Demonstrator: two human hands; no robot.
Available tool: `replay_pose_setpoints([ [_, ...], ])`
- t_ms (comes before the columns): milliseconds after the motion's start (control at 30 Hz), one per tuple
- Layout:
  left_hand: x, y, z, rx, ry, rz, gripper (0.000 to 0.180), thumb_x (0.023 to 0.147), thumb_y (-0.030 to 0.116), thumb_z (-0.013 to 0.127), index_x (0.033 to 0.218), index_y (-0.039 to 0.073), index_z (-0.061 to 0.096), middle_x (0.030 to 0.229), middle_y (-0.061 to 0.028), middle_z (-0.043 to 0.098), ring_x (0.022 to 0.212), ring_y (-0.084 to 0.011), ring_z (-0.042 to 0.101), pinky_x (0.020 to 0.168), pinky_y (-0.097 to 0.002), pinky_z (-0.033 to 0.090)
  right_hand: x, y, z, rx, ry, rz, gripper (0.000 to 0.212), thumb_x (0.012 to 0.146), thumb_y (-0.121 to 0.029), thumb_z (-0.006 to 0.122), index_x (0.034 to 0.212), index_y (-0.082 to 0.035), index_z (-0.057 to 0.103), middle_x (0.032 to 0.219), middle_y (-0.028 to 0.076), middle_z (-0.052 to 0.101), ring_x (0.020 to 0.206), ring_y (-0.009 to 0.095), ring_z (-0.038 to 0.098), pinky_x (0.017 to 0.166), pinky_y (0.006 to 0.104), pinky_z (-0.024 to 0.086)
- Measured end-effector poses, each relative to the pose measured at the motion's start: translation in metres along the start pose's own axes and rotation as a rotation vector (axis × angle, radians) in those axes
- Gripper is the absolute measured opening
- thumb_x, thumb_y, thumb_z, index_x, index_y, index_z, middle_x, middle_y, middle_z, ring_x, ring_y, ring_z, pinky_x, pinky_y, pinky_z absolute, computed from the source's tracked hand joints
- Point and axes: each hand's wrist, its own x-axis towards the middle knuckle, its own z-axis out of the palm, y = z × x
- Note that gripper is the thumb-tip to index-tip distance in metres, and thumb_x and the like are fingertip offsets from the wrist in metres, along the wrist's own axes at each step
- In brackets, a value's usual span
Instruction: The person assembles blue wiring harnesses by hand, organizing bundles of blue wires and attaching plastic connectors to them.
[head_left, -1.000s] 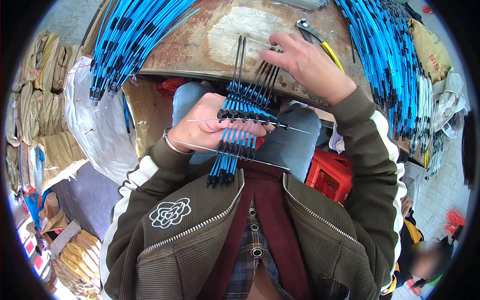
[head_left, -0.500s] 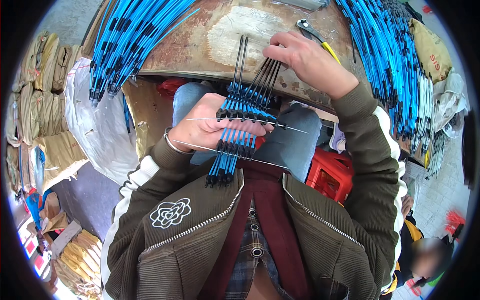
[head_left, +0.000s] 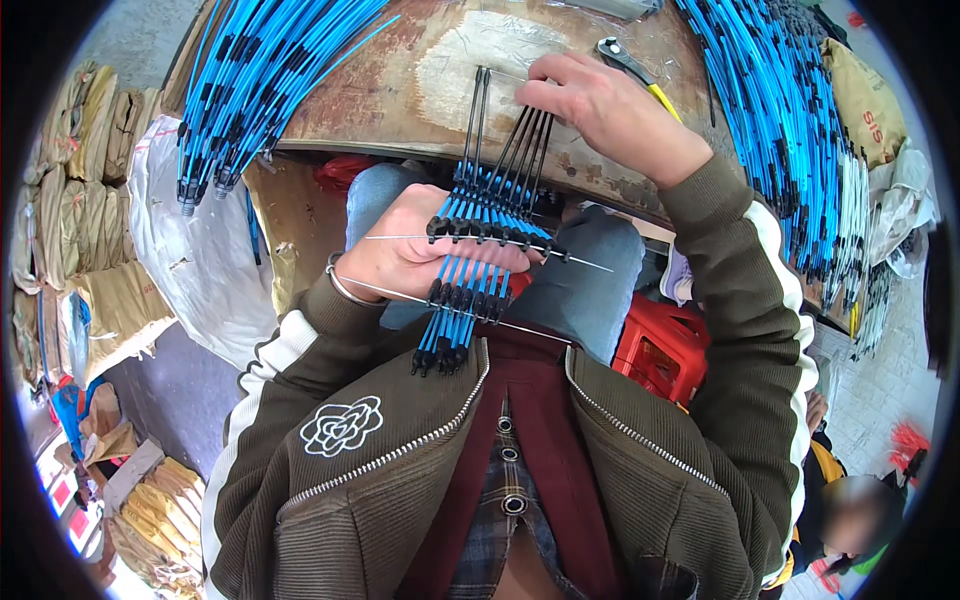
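My left hand (head_left: 398, 240) is closed around a fan of thin blue rods with black joints (head_left: 490, 212), held over my lap. Thin metal wires cross the fan through rows of black fittings, one wire (head_left: 590, 266) above my fingers and another wire (head_left: 540, 330) below. Over the table edge, my right hand (head_left: 615, 115) pinches near the upper tips of several black rod ends (head_left: 522, 150). Two more black rod ends (head_left: 478, 112) stand apart to the left, with a fine wire (head_left: 508, 76) running from their tips toward my right fingers. The fingertips' exact grip is partly hidden.
Pliers with a yellow handle (head_left: 632, 70) lie on the worn wooden table (head_left: 370, 100). Large bundles of blue rods stand at the left (head_left: 255, 80) and right (head_left: 765, 130). A red plastic stool (head_left: 665, 345) is beside my knee. Another person (head_left: 850, 510) is at lower right.
My right hand has shifted slightly left with the rod tips in it. The fine wire at the two left tips now shows more clearly. My left hand and the fan have barely moved.
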Motion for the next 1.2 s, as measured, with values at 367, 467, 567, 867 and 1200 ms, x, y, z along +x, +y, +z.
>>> replay_pose_setpoints([
  [367, -0.001, 0.001, -0.002, -0.007, -0.003, 0.031, 0.020, 0.090, 0.014, 0.052, 0.094, -0.003, 0.062, 0.091, -0.0119, 0.067, 0.081, -0.0240, 0.065, 0.073, -0.0276, 0.051, 0.009, -0.002, 0.003, -0.017, 0.003, 0.009, 0.022, 0.079, -0.003, 0.047, 0.100, -0.006, 0.054, 0.102, 0.009, 0.054, 0.097, 0.028, 0.055, 0.080, 0.0354, 0.047],
  [467, -0.002, 0.002, -0.004, 0.006, -0.005, 0.008, 0.015, 0.085, 0.012, 0.057, 0.093, 0.001, 0.063, 0.092, -0.0117, 0.067, 0.082, -0.0239, 0.066, 0.074, -0.0287, 0.051, 0.012, -0.001, 0.003, -0.006, 0.009, 0.015, 0.023, 0.078, -0.002, 0.047, 0.100, -0.006, 0.054, 0.101, 0.010, 0.054, 0.097, 0.028, 0.055, 0.080, 0.0354, 0.047],
  [567, -0.001, 0.001, -0.006, 0.014, -0.009, -0.013, 0.012, 0.081, 0.009, 0.062, 0.092, 0.004, 0.064, 0.092, -0.0115, 0.067, 0.083, -0.0239, 0.066, 0.075, -0.0299, 0.051, 0.014, 0.001, 0.004, 0.020, -0.002, 0.027, 0.025, 0.078, -0.001, 0.047, 0.102, -0.006, 0.053, 0.101, 0.010, 0.054, 0.098, 0.028, 0.054, 0.080, 0.0355, 0.047],
  [867, 0.000, -0.005, -0.012, 0.052, -0.007, 0.029, 0.020, 0.076, 0.011, 0.066, 0.095, 0.007, 0.065, 0.095, -0.0099, 0.067, 0.088, -0.0242, 0.066, 0.078, -0.0314, 0.052, 0.027, -0.018, 0.009, -0.298, -0.024, -0.040, 0.040, 0.073, -0.001, 0.051, 0.109, -0.018, 0.052, 0.100, 0.007, 0.048, 0.086, 0.024, 0.055, 0.074, 0.0345, 0.049],
  [1200, -0.026, -0.018, 0.013, 0.588, -0.273, 0.491, 0.023, 0.071, 0.004, 0.064, 0.094, 0.006, 0.062, 0.092, -0.0123, 0.064, 0.078, -0.0305, 0.063, 0.065, -0.0359, 0.049, -0.022, -0.063, 0.004, 0.016, 0.128, 0.132, 0.040, 0.073, 0.002, 0.049, 0.108, -0.015, 0.054, 0.107, 0.012, 0.052, 0.091, 0.030, 0.054, 0.081, 0.0380, 0.046],
])
